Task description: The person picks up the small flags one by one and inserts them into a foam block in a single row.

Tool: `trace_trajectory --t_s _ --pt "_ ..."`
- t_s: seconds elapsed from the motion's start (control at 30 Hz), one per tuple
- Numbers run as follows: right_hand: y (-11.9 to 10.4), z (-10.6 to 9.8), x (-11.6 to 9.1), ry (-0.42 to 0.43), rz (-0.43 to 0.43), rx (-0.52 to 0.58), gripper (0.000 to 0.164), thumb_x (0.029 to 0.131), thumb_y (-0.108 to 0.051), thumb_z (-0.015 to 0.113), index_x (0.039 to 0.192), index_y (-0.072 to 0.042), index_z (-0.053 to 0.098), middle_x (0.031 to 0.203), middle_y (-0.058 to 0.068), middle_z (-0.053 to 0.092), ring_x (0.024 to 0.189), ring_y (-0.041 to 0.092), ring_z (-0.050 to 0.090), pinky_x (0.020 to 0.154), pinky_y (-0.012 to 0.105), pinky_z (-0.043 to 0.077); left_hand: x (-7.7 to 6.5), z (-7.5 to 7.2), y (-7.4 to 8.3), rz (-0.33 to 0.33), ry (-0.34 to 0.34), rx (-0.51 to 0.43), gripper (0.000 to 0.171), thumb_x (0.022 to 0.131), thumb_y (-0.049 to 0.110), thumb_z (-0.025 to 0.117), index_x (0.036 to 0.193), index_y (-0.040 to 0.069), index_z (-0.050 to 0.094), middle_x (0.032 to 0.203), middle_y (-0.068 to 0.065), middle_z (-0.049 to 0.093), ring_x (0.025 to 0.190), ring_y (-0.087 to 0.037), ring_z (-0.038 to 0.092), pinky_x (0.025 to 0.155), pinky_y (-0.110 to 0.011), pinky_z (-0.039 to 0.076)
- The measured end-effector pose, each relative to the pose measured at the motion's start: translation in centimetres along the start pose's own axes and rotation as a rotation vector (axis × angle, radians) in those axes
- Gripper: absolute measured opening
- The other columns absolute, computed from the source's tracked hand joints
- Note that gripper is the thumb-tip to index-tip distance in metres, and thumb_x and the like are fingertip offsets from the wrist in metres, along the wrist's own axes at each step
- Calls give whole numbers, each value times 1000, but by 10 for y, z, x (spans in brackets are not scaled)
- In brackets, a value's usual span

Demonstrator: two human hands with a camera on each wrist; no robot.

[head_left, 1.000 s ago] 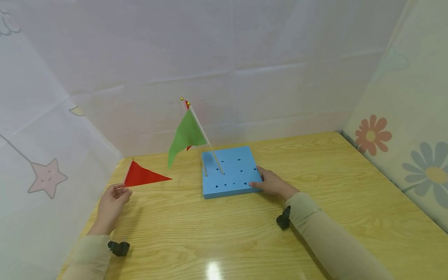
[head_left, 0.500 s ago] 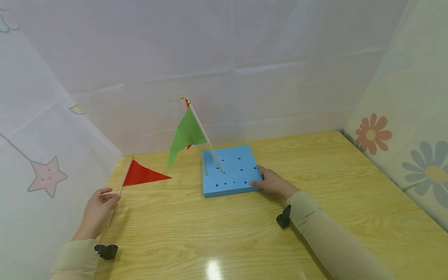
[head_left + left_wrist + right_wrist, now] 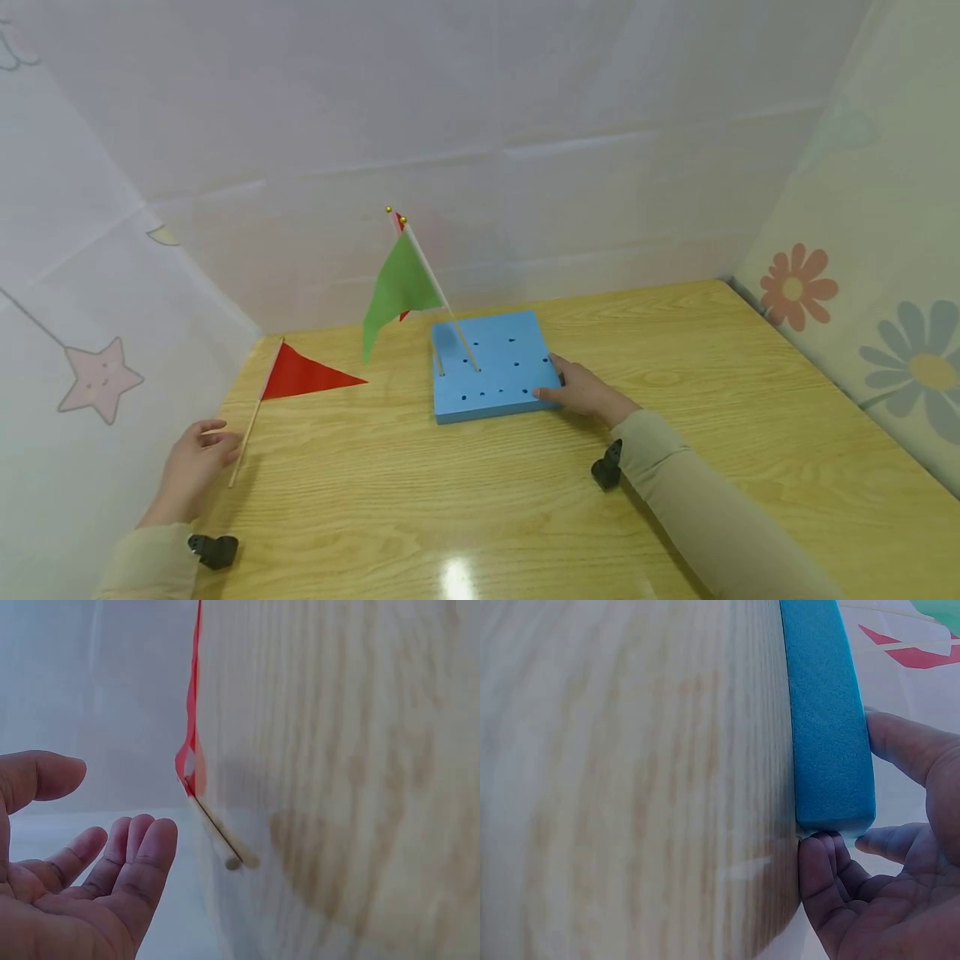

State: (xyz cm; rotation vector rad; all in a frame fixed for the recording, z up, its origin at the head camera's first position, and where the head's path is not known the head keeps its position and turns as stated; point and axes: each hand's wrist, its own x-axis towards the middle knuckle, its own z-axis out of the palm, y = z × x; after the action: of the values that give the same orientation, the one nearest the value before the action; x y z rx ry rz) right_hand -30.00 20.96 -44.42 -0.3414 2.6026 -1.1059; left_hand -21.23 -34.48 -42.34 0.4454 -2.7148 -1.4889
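In the head view a red flag [image 3: 306,375] on a thin wooden stick lies on the table at the left. My left hand [image 3: 197,460] is just left of the stick, its fingers loosely bent and holding nothing; the left wrist view shows a gap between the fingers [image 3: 154,855] and the stick's end [image 3: 231,861]. A blue foam board [image 3: 491,367] with several holes lies near the middle. My right hand [image 3: 581,392] grips its right front corner, thumb on top and fingers against the side. A green flag [image 3: 401,292] leans left from the board, largely covering another red flag [image 3: 401,222].
The wooden table [image 3: 420,508] meets a pale cloth wall [image 3: 525,208] at the back. Printed cloth with a star [image 3: 101,381] hangs at the left, and flowers [image 3: 799,287] decorate the right side.
My left hand has slid down the stick, let go of the red flag and drawn back to the left. The flag lies on the table. My right hand has stayed on the board.
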Motion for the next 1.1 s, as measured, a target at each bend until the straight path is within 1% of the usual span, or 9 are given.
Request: trace_trajectory --t_s 0.13,0.23,0.37,0.47,0.6,0.67,0.83,0.97,1.1 --pt "1 0 1 1 5 -4 89 102 -29 67 159 13 13 145 42 41 135 52 44 104 58 44 -1 -4 -6 -4 -3 -10 55 107 11 52 144 -21 27 119 -28 55 77 4 61 76 -18 56" --pt "0 0 2 5 7 -7 88 103 -29 67 159 13 13 145 42 42 135 51 44 104 58 44 -1 -5 -8 -12 -5 0 54 107 12 53 143 -21 29 115 -24 57 77 1 62 75 -18 56" --pt "0 0 2 5 7 -3 88 103 -28 67 159 12 13 146 42 41 135 51 44 106 58 43 0 -6 -11 -17 -3 24 53 107 12 53 141 -22 30 113 -24 61 75 -2 62 72 -19 56" --pt "0 0 1 3 10 -1 88 103 -28 67 159 13 13 146 42 40 136 51 44 106 58 43 3 -7 -14 -20 -5 11 53 107 11 53 140 -22 29 109 -19 65 75 -1 62 71 -19 56" --pt "0 1 1 1 14 -5 88 103 -29 67 159 13 13 145 42 41 135 51 44 105 58 44 7 -8 -18 -35 -15 -16 54 106 12 54 140 -22 29 104 -12 65 75 1 60 72 -20 56" --pt "1 2 2 2 18 -8 88 103 -29 67 159 12 13 145 41 42 135 51 45 105 58 44 10 -8 -19 -47 -29 -18 55 107 13 54 140 -23 28 107 -14 64 76 2 59 72 -20 56" --pt "3 3 3 2 23 -12 88 103 -29 67 159 12 13 146 41 42 135 50 44 106 57 44 15 -9 -21 -68 -74 1 61 108 18 52 142 -23 24 121 -30 56 81 4 56 74 -20 55" --pt "4 3 3 4 26 -2 88 103 -29 66 160 11 13 148 41 40 137 50 43 107 58 42 18 -9 -22 -70 -93 45 64 108 24 52 142 -23 25 127 -38 51 84 2 56 72 -20 54" --pt "3 3 3 9 31 19 87 104 -28 66 160 10 12 151 40 37 140 50 40 110 58 40 20 -9 -22 -64 -100 87 63 106 23 53 141 -23 27 127 -41 51 84 -3 60 70 -20 53"
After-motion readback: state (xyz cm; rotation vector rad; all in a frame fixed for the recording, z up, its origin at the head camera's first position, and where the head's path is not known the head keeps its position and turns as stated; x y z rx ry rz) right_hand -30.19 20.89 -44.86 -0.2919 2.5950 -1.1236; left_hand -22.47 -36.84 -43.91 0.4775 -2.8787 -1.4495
